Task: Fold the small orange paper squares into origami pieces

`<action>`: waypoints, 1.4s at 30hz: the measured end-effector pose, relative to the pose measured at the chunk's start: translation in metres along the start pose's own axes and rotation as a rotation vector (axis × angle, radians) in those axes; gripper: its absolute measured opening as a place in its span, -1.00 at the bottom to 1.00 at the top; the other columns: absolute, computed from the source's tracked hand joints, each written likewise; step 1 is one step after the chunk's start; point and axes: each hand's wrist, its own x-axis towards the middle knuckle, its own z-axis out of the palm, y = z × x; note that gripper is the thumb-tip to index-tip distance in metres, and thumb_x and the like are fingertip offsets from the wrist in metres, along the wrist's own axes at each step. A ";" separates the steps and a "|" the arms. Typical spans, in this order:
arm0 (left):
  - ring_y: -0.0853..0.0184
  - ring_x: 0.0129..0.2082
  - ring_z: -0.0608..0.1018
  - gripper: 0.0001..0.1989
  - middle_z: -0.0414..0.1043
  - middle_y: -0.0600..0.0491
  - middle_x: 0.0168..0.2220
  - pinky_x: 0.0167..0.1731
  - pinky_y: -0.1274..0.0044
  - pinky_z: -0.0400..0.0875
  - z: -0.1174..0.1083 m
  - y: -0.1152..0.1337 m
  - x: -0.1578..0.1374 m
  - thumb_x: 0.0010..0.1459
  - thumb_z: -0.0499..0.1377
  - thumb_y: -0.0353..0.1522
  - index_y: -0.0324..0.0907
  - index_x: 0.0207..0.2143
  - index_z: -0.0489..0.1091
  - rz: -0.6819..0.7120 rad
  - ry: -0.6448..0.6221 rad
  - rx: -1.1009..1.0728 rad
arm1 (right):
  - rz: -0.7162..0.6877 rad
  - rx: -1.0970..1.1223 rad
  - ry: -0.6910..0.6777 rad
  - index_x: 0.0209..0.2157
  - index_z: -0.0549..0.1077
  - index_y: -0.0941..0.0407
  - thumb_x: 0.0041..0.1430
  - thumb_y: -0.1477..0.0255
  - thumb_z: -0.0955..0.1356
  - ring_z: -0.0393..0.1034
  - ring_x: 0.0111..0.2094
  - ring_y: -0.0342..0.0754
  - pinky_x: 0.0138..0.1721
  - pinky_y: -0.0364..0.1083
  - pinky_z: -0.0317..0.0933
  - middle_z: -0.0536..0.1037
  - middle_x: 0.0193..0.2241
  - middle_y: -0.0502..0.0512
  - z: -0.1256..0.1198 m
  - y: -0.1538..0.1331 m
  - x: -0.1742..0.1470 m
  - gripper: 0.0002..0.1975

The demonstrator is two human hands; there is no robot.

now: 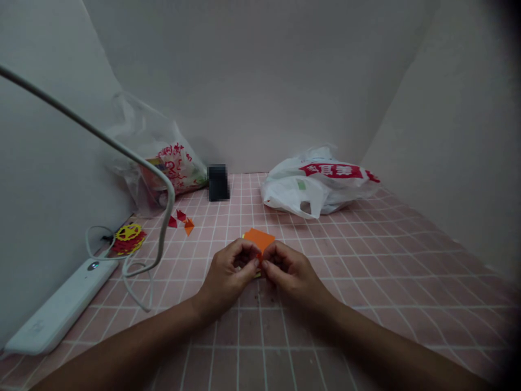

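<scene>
Above the middle of the table, my left hand (233,269) and my right hand (293,269) meet at the fingertips. Both are closed in a pinch on a small piece of orange-red paper (259,257), mostly hidden by the fingers. Just behind them lies a stack of paper with an orange sheet (259,238) on top and a yellow edge showing. Farther left on the table sit a folded orange paper piece (189,226) and a few folded red paper pieces (173,221).
Red and yellow cut-out shapes (128,232) are piled at left by a white power strip (61,304). A cable (101,134) arches across the left side. Farther back are a clear plastic bag (163,168), a dark pixelated object (218,183) and a white plastic bag (313,184).
</scene>
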 end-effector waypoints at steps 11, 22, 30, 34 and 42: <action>0.32 -0.38 0.49 -0.96 0.42 0.05 -0.39 -0.34 0.49 0.40 -0.001 -0.002 0.001 0.12 0.15 -0.41 -0.20 -0.35 0.39 0.013 -0.039 0.021 | 0.017 0.016 -0.022 -0.44 0.31 0.10 0.17 0.43 0.33 0.20 -0.64 -0.22 -0.61 -0.20 0.10 0.32 -0.60 -0.11 0.000 -0.002 0.001 -0.87; 0.32 -0.39 0.47 -0.94 0.41 0.04 -0.41 -0.36 0.49 0.37 -0.003 0.000 0.001 0.11 0.14 -0.44 -0.20 -0.41 0.40 0.054 -0.051 0.044 | 0.092 0.174 -0.053 -0.43 0.29 0.09 0.13 0.41 0.34 0.23 -0.70 -0.22 -0.67 -0.20 0.12 0.34 -0.65 -0.14 0.003 0.000 0.000 -0.88; 0.30 -0.36 0.47 -0.95 0.40 0.03 -0.39 -0.34 0.47 0.37 -0.003 0.002 0.002 0.10 0.14 -0.43 -0.21 -0.39 0.40 0.046 -0.062 0.043 | 0.101 0.172 -0.022 -0.44 0.30 0.10 0.11 0.41 0.34 0.23 -0.70 -0.23 -0.68 -0.22 0.12 0.34 -0.63 -0.14 0.003 -0.004 0.000 -0.88; 0.31 -0.36 0.47 -0.94 0.41 0.04 -0.37 -0.32 0.47 0.37 -0.003 -0.001 0.002 0.09 0.16 -0.42 -0.20 -0.34 0.39 0.023 -0.058 -0.001 | 0.101 0.150 -0.024 -0.44 0.30 0.10 0.10 0.41 0.35 0.23 -0.70 -0.23 -0.68 -0.22 0.13 0.34 -0.62 -0.13 0.003 -0.003 0.001 -0.87; 0.30 -0.36 0.47 -0.94 0.40 0.03 -0.39 -0.33 0.46 0.36 -0.004 0.003 0.001 0.10 0.14 -0.42 -0.21 -0.38 0.40 0.039 -0.063 0.049 | 0.088 0.153 -0.023 -0.44 0.30 0.10 0.11 0.41 0.34 0.24 -0.69 -0.23 -0.67 -0.21 0.13 0.34 -0.62 -0.13 0.003 -0.004 0.000 -0.88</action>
